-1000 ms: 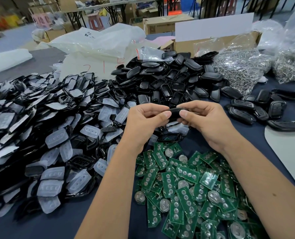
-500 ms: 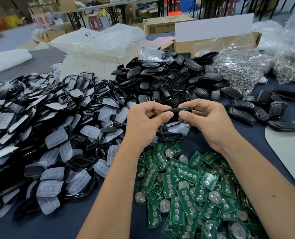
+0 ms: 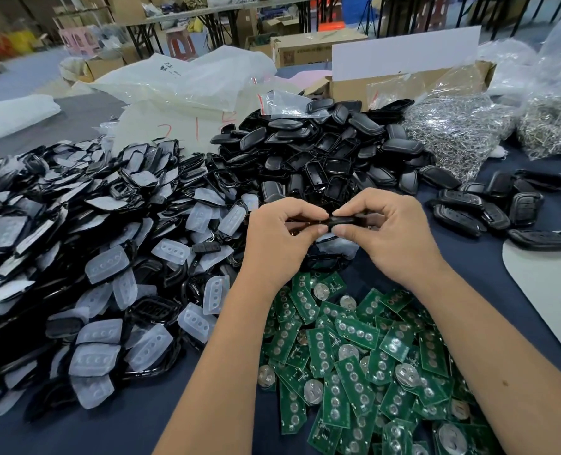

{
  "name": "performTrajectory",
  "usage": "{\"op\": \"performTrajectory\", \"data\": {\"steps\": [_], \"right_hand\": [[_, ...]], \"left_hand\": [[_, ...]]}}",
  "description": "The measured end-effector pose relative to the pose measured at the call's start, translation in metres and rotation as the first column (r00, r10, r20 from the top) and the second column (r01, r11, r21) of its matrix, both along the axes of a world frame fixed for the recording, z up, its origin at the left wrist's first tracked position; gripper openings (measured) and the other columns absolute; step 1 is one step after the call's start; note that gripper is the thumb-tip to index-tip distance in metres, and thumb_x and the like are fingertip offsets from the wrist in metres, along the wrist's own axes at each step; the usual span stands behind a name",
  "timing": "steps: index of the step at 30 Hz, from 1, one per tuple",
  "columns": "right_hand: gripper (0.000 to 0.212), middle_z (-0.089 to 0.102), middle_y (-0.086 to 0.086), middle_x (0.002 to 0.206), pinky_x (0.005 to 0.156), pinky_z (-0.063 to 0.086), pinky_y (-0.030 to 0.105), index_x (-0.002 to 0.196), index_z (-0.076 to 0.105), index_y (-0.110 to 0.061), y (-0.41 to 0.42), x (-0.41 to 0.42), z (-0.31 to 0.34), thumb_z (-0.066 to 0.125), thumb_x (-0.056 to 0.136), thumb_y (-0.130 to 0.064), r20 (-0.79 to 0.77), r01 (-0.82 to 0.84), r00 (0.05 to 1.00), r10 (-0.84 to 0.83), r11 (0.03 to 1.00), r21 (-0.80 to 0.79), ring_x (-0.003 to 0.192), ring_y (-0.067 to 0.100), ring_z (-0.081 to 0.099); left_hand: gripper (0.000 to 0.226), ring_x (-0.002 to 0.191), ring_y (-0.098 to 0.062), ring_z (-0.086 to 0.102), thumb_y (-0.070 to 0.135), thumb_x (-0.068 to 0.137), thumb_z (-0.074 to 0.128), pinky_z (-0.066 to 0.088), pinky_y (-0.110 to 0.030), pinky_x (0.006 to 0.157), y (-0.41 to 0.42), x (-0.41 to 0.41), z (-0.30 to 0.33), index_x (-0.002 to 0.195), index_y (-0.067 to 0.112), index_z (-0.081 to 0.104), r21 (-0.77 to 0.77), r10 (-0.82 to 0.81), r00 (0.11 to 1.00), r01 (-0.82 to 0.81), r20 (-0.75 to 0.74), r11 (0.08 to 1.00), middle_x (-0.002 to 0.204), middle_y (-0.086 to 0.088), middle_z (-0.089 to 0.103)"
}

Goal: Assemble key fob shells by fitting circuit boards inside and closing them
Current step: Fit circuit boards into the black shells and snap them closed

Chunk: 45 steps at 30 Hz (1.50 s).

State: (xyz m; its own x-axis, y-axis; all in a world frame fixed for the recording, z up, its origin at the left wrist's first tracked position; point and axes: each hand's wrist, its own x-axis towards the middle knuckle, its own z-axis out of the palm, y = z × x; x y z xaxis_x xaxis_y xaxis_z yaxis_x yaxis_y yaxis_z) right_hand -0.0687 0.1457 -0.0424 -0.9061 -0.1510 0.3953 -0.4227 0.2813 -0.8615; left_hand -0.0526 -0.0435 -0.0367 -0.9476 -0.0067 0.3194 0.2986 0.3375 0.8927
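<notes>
circuit boards [image 3: 354, 366] nearest, shell pile [image 3: 322, 152] behind, membrane pads [image 3: 102, 267] left

- table [image 3: 125, 425] with dark blue cover, bare patch at near left
- big heap of black shell frames and translucent button pads [image 3: 85, 257] across left half
- pile of black shell halves [image 3: 322, 152] at centre back
- green circuit boards [image 3: 354, 362] heaped at near centre-right, some with coin cells
- closed black fobs [image 3: 489, 205] grouped at right
- clear bags of metal rings [image 3: 453, 133] at right back
- white plastic bags [image 3: 180, 90] at back left
- cardboard box [image 3: 404, 83] behind the shell halves
- pale rounded sheet [image 3: 551, 284] at right edge
</notes>
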Motion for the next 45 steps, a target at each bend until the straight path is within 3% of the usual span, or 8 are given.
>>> {"op": "performTrajectory", "data": {"steps": [8, 20, 25, 27, 30, 33, 36, 45], "right_hand": [[0.020, 0.073, -0.003, 0.091, 0.083, 0.058, 0.043, 0.095, 0.079, -0.014, -0.004, 0.006, 0.005, 0.089, 0.079, -0.006, -0.066, -0.002, 0.998, 0.006, 0.998, 0.058, 0.090, 0.015, 0.070], [0.038, 0.076, -0.008, 0.090, 0.090, 0.057, 0.025, 0.101, 0.073, -0.021, -0.010, 0.009, 0.008, 0.084, 0.076, 0.006, -0.071, -0.007, 0.997, 0.007, 1.000, 0.000, 0.095, 0.010, 0.073], [0.039, 0.078, -0.002, 0.096, 0.089, 0.059, 0.030, 0.119, 0.067, -0.020, -0.007, 0.002, 0.003, 0.084, 0.085, -0.011, 0.020, 0.004, 1.000, 0.000, 0.979, -0.204, 0.096, 0.015, 0.075], [0.029, 0.078, 0.000, 0.095, 0.087, 0.060, 0.031, 0.118, 0.068, -0.021, -0.005, 0.000, 0.001, 0.078, 0.091, -0.023, 0.092, 0.051, 0.995, -0.025, 0.956, -0.288, 0.093, 0.015, 0.074], [0.012, 0.078, 0.002, 0.093, 0.080, 0.063, 0.035, 0.107, 0.076, -0.023, -0.007, -0.001, -0.002, 0.068, 0.100, -0.028, 0.139, 0.049, 0.990, -0.012, 0.963, -0.264, 0.086, 0.018, 0.074], [0.017, 0.074, -0.006, 0.077, 0.065, 0.056, 0.026, 0.096, 0.080, -0.028, -0.010, 0.001, -0.004, 0.065, 0.101, -0.032, 0.138, 0.017, 0.990, 0.013, 0.977, -0.211, 0.069, 0.010, 0.067], [0.018, 0.062, -0.004, 0.060, 0.054, 0.047, 0.024, 0.091, 0.080, -0.028, -0.009, 0.001, -0.004, 0.069, 0.097, -0.039, 0.153, 0.014, 0.988, 0.016, 0.981, -0.195, 0.052, 0.013, 0.055], [0.029, 0.054, -0.001, 0.052, 0.039, 0.032, 0.018, 0.076, 0.073, -0.005, -0.008, 0.001, -0.004, 0.073, 0.097, -0.026, 0.274, 0.009, 0.958, 0.084, 0.946, -0.324, 0.041, 0.009, 0.041]], "left_hand": [[0.026, 0.089, -0.004, 0.073, 0.001, 0.077, 0.085, 0.062, -0.029, 0.082, 0.004, 0.003, 0.002, 0.092, 0.021, 0.076, -0.147, 0.012, 0.996, -0.026, -0.092, 0.989, 0.087, 0.013, 0.074], [0.033, 0.083, -0.005, 0.072, 0.005, 0.076, 0.089, 0.063, -0.028, 0.078, 0.007, 0.004, 0.002, 0.100, 0.020, 0.071, -0.171, 0.040, 0.995, -0.056, -0.095, 0.984, 0.086, 0.008, 0.074], [0.039, 0.078, -0.005, 0.073, 0.003, 0.079, 0.085, 0.057, -0.017, 0.066, 0.009, 0.004, 0.002, 0.103, 0.029, 0.069, -0.003, 0.042, 0.999, -0.042, -0.005, 0.999, 0.087, 0.012, 0.076], [0.040, 0.080, -0.009, 0.075, 0.002, 0.081, 0.085, 0.059, -0.022, 0.069, 0.011, 0.005, 0.003, 0.104, 0.029, 0.067, 0.117, 0.033, 0.998, -0.039, 0.055, 0.992, 0.089, 0.009, 0.077], [0.036, 0.089, -0.025, 0.077, -0.004, 0.083, 0.081, 0.064, -0.042, 0.079, 0.010, 0.005, 0.004, 0.108, 0.018, 0.069, 0.340, -0.014, 0.987, -0.042, 0.160, 0.939, 0.094, -0.006, 0.078], [0.025, 0.090, -0.029, 0.077, -0.008, 0.085, 0.078, 0.064, -0.038, 0.077, 0.009, 0.005, 0.002, 0.104, 0.007, 0.071, 0.486, -0.093, 0.971, -0.026, 0.219, 0.873, 0.094, -0.011, 0.077], [0.021, 0.085, -0.027, 0.077, -0.009, 0.085, 0.077, 0.064, -0.033, 0.074, 0.008, 0.006, 0.002, 0.101, 0.001, 0.070, 0.570, -0.153, 0.955, -0.020, 0.254, 0.822, 0.091, -0.010, 0.076], [0.015, 0.087, -0.034, 0.076, -0.008, 0.084, 0.076, 0.064, -0.034, 0.073, 0.009, 0.006, 0.004, 0.089, 0.005, 0.071, 0.626, -0.212, 0.941, 0.001, 0.263, 0.779, 0.092, -0.019, 0.073]]}}
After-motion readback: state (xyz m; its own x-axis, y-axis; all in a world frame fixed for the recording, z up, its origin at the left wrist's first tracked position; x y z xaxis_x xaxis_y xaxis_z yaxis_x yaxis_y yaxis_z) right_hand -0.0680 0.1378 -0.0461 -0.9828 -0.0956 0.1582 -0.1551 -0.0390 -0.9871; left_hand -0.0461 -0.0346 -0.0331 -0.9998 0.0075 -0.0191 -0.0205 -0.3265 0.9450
